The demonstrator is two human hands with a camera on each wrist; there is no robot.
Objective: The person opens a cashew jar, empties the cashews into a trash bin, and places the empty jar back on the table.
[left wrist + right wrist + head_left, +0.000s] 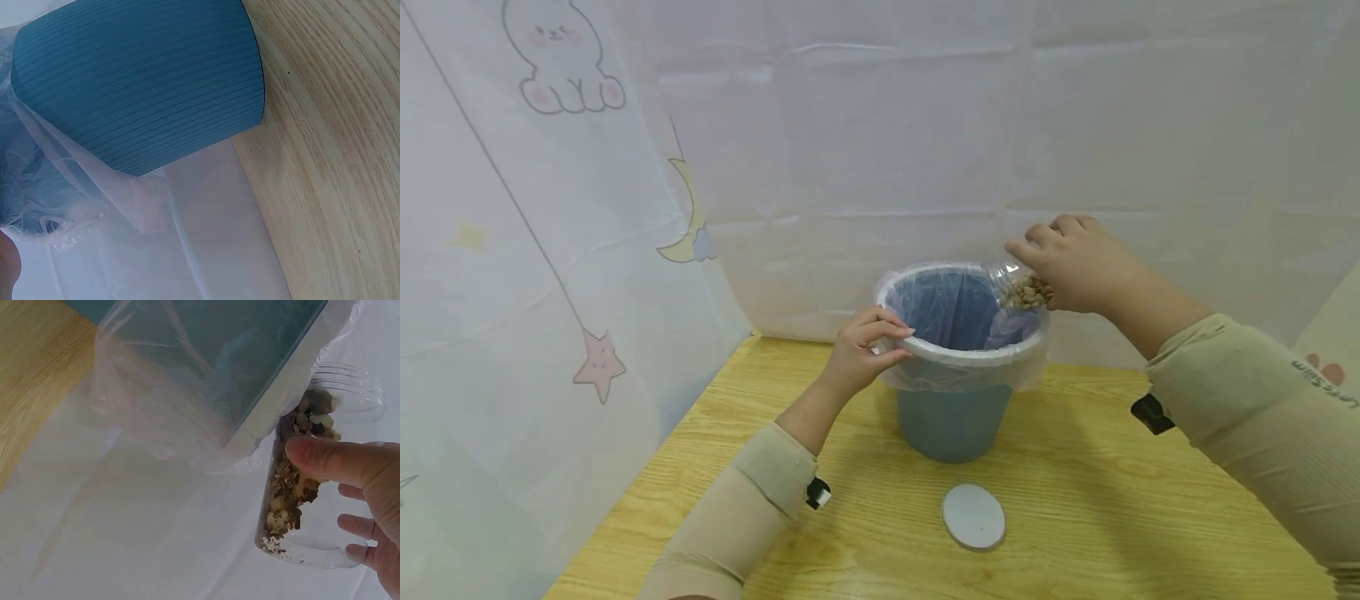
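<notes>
A blue-grey trash bin [951, 425] stands on the table, a clear plastic liner [1026, 375] folded over its white rim [958, 357]. At the rim's left side my left hand [859, 350] pinches the edge, thumb outside below and fingers on top. My right hand [1078, 262] grips a clear screw-neck jar [1000, 275], tilted with its mouth toward the bin's opening. Brown and tan nut-like pieces [284, 500] and crumbs lie along the jar's lower side in the right wrist view. The jar's neck overlaps the bin's right rim there.
A round white lid [973, 517] lies on the wood-grain table [865, 533] in front of the bin. Close behind the bin hangs a pale cloth backdrop [865, 150], which continues along the left side with cartoon prints.
</notes>
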